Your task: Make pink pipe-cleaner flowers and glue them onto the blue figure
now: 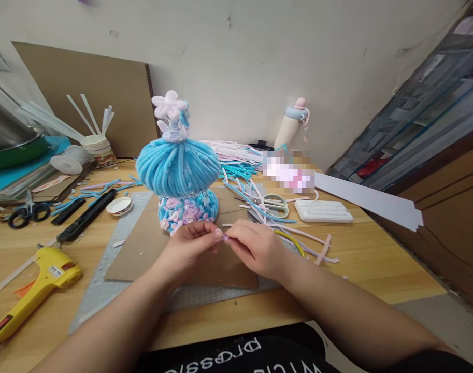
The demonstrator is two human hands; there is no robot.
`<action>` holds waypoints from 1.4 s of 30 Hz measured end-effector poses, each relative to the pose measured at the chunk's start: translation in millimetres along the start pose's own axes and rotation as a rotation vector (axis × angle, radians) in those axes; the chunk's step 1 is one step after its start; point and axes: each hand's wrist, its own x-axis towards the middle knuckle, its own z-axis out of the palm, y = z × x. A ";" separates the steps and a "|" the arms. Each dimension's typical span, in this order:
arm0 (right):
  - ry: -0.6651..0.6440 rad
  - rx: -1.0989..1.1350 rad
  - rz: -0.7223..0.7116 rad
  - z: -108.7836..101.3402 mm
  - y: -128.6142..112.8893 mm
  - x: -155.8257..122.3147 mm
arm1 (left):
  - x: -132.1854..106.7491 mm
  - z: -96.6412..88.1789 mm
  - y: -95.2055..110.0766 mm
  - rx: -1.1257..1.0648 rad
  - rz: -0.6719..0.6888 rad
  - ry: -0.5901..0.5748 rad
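Observation:
My left hand (189, 247) and my right hand (255, 248) meet fingertip to fingertip over a brown cardboard sheet (143, 254), both pinched on a small lilac pipe-cleaner piece (224, 237). Just behind them stands a blue fuzzy mushroom-shaped figure (177, 166) made of pipe cleaners, with a pink flower (169, 106) on top and a base covered in small pastel curls. Most of the lilac piece is hidden by my fingers.
Loose blue, pink and white pipe cleaners (252, 191) and green-handled scissors (277, 204) lie behind my right hand. A white box (324, 211) sits at right. At left are a yellow glue gun (38, 282), a black cutter (86, 215), black scissors (26, 211), tape (70, 159), a cup (98, 145).

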 end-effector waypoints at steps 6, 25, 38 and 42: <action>-0.054 -0.125 -0.056 -1.8 2.5 0.8 | -2.5 1.5 1.0 -0.024 -0.029 -0.059; -0.035 0.231 0.278 0.4 -2.6 3.5 | 0.4 1.2 2.2 0.099 0.039 0.039; -0.088 0.337 0.355 0.5 -6.3 3.2 | -3.0 1.8 1.8 0.196 0.014 -0.043; -0.391 1.270 0.903 5.1 3.2 10.5 | -7.7 4.6 11.8 0.479 0.345 -0.085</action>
